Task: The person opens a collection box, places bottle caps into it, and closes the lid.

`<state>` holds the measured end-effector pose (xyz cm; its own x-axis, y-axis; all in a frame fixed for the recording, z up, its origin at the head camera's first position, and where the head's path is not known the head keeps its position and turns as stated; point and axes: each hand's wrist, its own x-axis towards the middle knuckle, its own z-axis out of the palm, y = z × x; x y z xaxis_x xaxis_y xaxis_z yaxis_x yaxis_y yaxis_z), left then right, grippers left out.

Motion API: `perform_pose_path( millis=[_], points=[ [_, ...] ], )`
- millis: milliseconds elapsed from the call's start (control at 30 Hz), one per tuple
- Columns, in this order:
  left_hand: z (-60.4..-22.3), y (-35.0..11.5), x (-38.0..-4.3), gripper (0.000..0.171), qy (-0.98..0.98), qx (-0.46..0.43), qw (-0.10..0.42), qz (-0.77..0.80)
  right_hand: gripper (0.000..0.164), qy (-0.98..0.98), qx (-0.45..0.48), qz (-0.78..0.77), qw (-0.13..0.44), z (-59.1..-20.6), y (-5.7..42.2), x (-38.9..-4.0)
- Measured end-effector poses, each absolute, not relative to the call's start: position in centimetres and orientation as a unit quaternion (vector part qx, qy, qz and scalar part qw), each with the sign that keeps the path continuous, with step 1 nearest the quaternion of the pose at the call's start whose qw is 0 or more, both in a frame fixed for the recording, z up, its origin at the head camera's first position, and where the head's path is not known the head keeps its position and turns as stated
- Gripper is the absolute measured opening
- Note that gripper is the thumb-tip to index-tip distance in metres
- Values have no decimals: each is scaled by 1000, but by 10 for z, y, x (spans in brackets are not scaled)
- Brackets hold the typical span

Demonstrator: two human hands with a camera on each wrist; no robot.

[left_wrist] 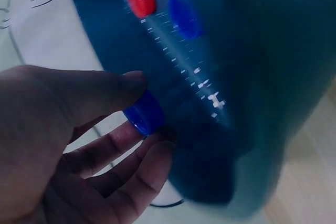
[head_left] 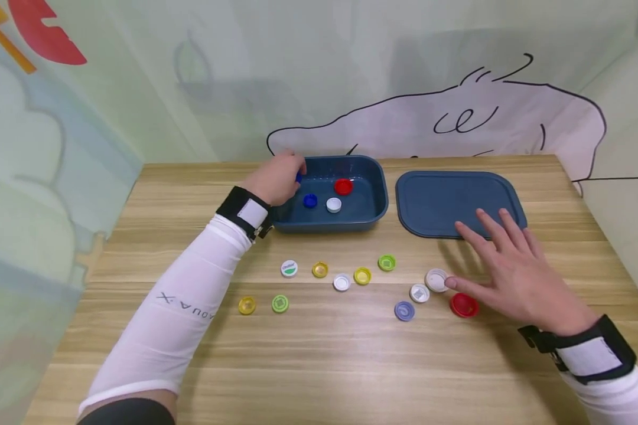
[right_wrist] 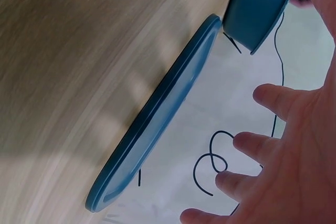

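My left hand (head_left: 277,179) is at the left end of a dark blue box (head_left: 324,226). Between thumb and fingers it pinches a blue bottle cap (left_wrist: 144,113), held over the box's rim. Inside the box lie a red cap (head_left: 343,187), another blue cap (head_left: 311,201) and a white cap (head_left: 334,205). With fingers spread, my right hand (head_left: 526,289) hovers over the right side of the table, holding nothing. Its thumb overlaps a white cap (head_left: 436,280) in the head view, and a larger red cap (head_left: 464,305) shows just below the thumb.
Right of the box lies a flat blue lid (head_left: 452,203). Several caps are scattered in front of both: a yellow cap (head_left: 247,305), a green cap (head_left: 280,303), a white-and-green cap (head_left: 289,268), a pale blue cap (head_left: 404,311) and others. A printed curtain (head_left: 319,77) hangs behind the table.
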<state>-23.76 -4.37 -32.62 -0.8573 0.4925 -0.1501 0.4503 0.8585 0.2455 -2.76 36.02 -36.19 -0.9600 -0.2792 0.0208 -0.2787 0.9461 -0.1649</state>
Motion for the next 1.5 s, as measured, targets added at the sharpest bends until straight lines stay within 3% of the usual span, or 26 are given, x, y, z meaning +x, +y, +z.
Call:
perform_pose_path(
  millis=[333, 700, 1000, 1500],
  points=[
    [-337, -45, -234, 44, 959, 251, 89, 99, 105, 985, -150, -86, -4, -362, 358, -25],
    [-312, -82, -187, 63, 946, 289, 14, 144, 105, 984, -154, -90, -9, -363, 355, -26],
    [-312, -139, -146, 68, 942, 286, -31, 172, 106, 984, -153, -87, -3, -364, 355, -30],
    [-357, -202, -83, 59, 967, 194, 81, 146, 106, 985, -149, -81, 1, -365, 355, -33]
  ],
)
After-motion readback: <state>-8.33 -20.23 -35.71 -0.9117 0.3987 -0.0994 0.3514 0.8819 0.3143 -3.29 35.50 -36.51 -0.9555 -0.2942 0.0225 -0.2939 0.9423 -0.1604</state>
